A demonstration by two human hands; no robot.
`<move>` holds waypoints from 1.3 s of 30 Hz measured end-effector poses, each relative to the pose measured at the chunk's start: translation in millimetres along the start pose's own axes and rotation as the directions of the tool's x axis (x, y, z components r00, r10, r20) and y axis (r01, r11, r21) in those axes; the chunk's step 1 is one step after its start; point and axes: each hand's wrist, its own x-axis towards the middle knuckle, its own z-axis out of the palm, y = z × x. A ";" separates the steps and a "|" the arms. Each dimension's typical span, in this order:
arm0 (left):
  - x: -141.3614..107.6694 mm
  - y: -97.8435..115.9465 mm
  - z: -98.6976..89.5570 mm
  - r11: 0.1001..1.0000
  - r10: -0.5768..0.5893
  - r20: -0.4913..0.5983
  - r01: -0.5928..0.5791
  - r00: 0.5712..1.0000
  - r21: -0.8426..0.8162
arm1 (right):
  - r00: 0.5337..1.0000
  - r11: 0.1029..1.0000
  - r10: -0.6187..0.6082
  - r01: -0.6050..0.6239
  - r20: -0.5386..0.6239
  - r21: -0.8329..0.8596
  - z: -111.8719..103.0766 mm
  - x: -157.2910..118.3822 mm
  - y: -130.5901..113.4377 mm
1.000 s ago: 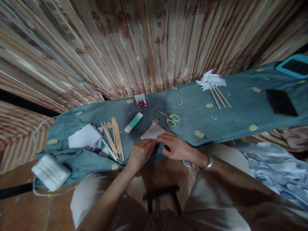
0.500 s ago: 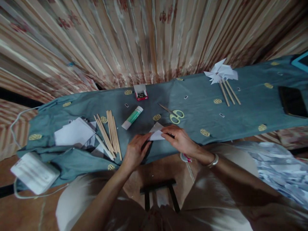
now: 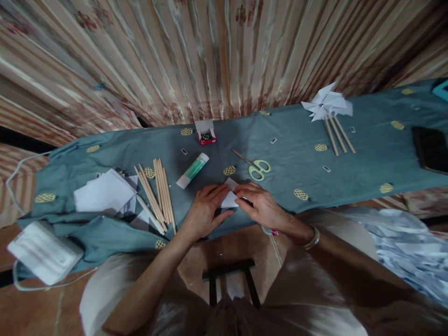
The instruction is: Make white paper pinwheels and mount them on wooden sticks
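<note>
Through the head camera I see first the big striped curtain [image 3: 210,60], which hangs behind the table [image 3: 290,135]. The table is long, covered with a green-blue cloth. On its left part lies a pile of loose white sheets [image 3: 105,191], which I judge to be material not yet used. The left hand [image 3: 207,212] and the right hand [image 3: 261,205] come together near the front edge. Far to the right lie white pinwheels [image 3: 325,105] on three sticks; their heads overlap, and I consider them as done. The loose wooden sticks [image 3: 163,193], beside the sheets, carry nothing. The scissors [image 3: 251,164] and the glue stick [image 3: 192,171] rest untouched, with a small open red box [image 3: 206,136] behind them. Smallest is the folded paper [image 3: 229,200], on the table under the hands. The left fingers lie over it with the thumb apart, so this hand seems to press, not to grasp. The right fingers touch its right side; whether they pinch it, I cannot tell. Its folding looks to me only partly made.
</note>
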 end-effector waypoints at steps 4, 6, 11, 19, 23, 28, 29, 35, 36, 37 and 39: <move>-10.0 -2.7 0.3 0.999 -0.032 -0.099 0.033 0.995 0.010 | 0.995 0.992 0.093 -0.089 -0.048 0.084 2.5 1.4 2.9; -15.3 -1.6 0.8 0.998 -0.031 -0.181 0.042 0.983 0.054 | 0.989 0.986 0.129 -0.121 -0.066 0.114 3.0 3.5 3.9; -26.8 12.5 9.7 0.972 0.151 -0.173 -0.115 0.973 0.205 | 0.985 0.986 0.147 -0.139 -0.094 0.087 2.3 11.7 4.7; -41.0 27.0 27.1 0.943 0.158 -0.044 -0.137 0.986 0.303 | 0.984 0.991 0.133 -0.133 -0.119 0.009 5.3 17.0 6.7; -41.7 26.1 28.5 0.944 0.150 -0.030 -0.134 0.988 0.302 | 0.984 0.990 0.137 -0.138 -0.113 -0.002 5.5 19.6 8.0; -40.5 26.9 30.0 0.937 0.145 -0.015 -0.132 0.989 0.323 | 0.982 0.990 0.139 -0.141 -0.131 -0.006 6.0 21.3 10.2; -40.3 27.2 30.0 0.935 0.145 -0.010 -0.133 0.989 0.327 | 0.981 0.990 0.139 -0.141 -0.134 -0.008 6.2 21.4 10.6; -40.3 27.8 30.8 0.934 0.122 0.019 -0.122 0.992 0.337 | 0.978 0.986 0.165 -0.167 -0.131 -0.007 6.2 23.4 11.2; -40.4 27.6 31.2 0.935 0.120 0.021 -0.120 0.993 0.334 | 0.977 0.985 0.168 -0.170 -0.129 -0.006 6.1 23.9 11.1; -40.5 27.4 31.7 0.937 0.118 0.023 -0.119 0.993 0.330 | 0.977 0.985 0.170 -0.172 -0.128 -0.006 5.9 24.3 11.0; -40.7 26.9 32.5 0.939 0.117 0.025 -0.119 0.993 0.323 | 0.977 0.985 0.168 -0.170 -0.131 -0.006 5.8 24.7 11.0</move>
